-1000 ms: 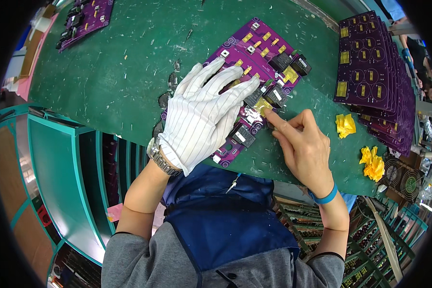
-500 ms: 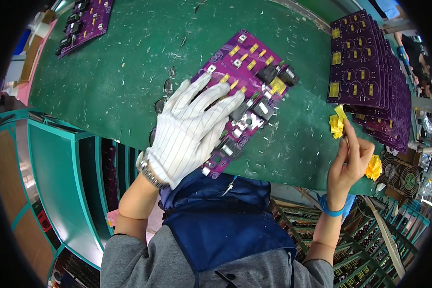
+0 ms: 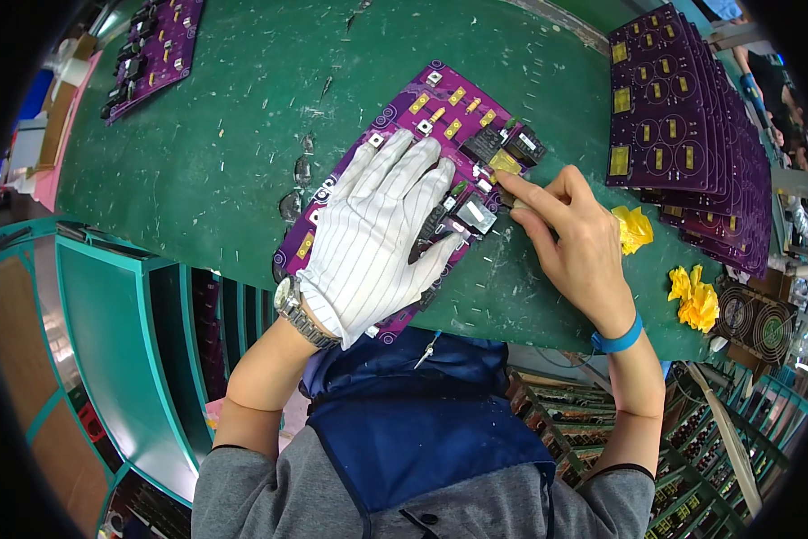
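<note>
A purple circuit board (image 3: 426, 94) lies tilted on the green work surface, bearing black components, white square parts and pieces of yellow tape (image 3: 505, 162). My left hand (image 3: 372, 220), in a white striped glove, rests flat on the board with its fingers spread, covering much of its middle. My bare right hand (image 3: 579, 238) is at the board's right edge. Its index fingertip touches beside the yellow tape near the black components, with the thumb below and the other fingers curled. Whatever lies between the fingertips is hidden.
Crumpled yellow tape (image 3: 633, 230) lies right of my right hand, and another yellow wad (image 3: 694, 301) nearer the table edge. Several purple boards (image 3: 660, 99) stand stacked at the right. Another populated board (image 3: 157, 54) lies far left. Green shelving (image 3: 107, 332) stands below left.
My right hand has let go of the crumpled yellow tape and moved left to the board. The board has shifted slightly left, and my left hand now lies flatter on it.
</note>
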Available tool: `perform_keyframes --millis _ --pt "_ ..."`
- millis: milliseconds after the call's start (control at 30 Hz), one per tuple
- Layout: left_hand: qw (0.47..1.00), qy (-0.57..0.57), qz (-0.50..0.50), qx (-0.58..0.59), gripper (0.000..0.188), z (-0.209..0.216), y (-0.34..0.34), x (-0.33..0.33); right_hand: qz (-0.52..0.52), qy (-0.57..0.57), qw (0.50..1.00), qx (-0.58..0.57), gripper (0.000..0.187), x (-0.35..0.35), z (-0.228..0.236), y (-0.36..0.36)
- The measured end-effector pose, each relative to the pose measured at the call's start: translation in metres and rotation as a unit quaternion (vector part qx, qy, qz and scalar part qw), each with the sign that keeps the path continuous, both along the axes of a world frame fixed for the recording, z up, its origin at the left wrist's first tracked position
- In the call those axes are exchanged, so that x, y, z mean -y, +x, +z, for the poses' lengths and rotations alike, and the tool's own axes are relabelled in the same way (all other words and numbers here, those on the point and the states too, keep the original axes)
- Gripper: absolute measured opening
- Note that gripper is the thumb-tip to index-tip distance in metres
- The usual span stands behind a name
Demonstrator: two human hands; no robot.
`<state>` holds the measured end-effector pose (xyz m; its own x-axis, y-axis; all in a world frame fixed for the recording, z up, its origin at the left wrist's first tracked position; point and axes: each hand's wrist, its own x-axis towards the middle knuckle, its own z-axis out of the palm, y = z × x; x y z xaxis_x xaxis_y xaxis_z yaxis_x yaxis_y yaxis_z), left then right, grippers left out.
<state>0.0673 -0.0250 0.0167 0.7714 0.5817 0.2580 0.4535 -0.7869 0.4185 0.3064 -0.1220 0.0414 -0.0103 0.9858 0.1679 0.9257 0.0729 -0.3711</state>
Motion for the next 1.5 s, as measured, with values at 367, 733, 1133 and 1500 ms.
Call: perform_keyframes --millis 367,733,1133,1500 --pt "1.0 0.0 0.007 0.0 0.06 0.002 0.0 -0.001 -0.029 0.047 0.998 -0.001 0.039 0.002 -0.006 0.003" --pt "1.0 0.003 0.01 0.006 0.056 0.001 0.003 -0.001 -0.034 0.113 0.993 0.022 0.042 -0.003 -0.016 0.004" --pt "0.995 0.05 0.063 -0.058 0.043 0.024 0.004 0.008 -0.263 0.047 0.954 0.137 0.051 0.109 -0.001 0.044" --pt "0.945 0.265 -0.183 -0.05 0.043 0.079 0.012 -0.069 -0.198 0.121 0.972 -0.03 0.048 0.108 0.025 0.005"
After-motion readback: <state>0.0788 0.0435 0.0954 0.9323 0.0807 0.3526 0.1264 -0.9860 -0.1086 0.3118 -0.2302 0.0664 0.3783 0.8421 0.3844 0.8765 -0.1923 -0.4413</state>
